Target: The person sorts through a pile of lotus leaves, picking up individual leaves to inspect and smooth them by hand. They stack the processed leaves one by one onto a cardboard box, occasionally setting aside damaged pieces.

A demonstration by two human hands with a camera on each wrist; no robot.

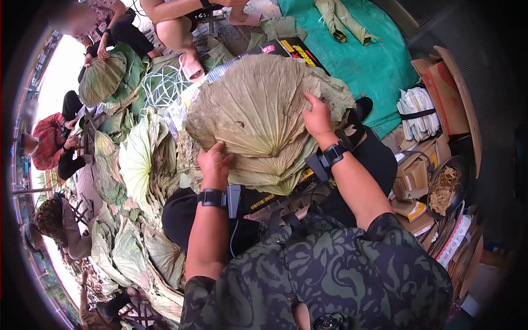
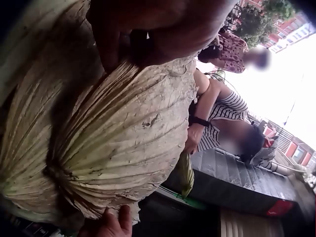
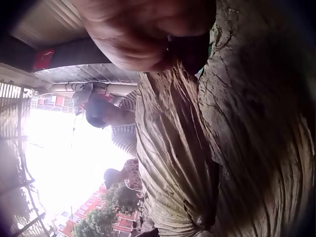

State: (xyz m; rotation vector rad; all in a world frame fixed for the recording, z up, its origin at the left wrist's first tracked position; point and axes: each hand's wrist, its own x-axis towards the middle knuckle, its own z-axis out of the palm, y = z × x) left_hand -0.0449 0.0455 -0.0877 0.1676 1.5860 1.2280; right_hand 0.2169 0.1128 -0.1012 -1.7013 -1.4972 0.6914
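A large dried lotus leaf, folded into a brownish-green fan with ribs meeting at its lower point, spreads over the lap in the head view. My left hand pinches its lower left edge between thumb and fingers. At the upper right side, my right hand grips the edge with the thumb on top. More leaf layers show below the fan's point. The left wrist view shows the ribbed leaf held at two opposite edges. Fingers under the leaf are hidden.
Stacked dried leaves lie to the left, near a tangle of white strapping. A green tarp covers the ground ahead, bearing rolled leaves. Cardboard boxes and a dark pan stand right. Other people sit ahead and left.
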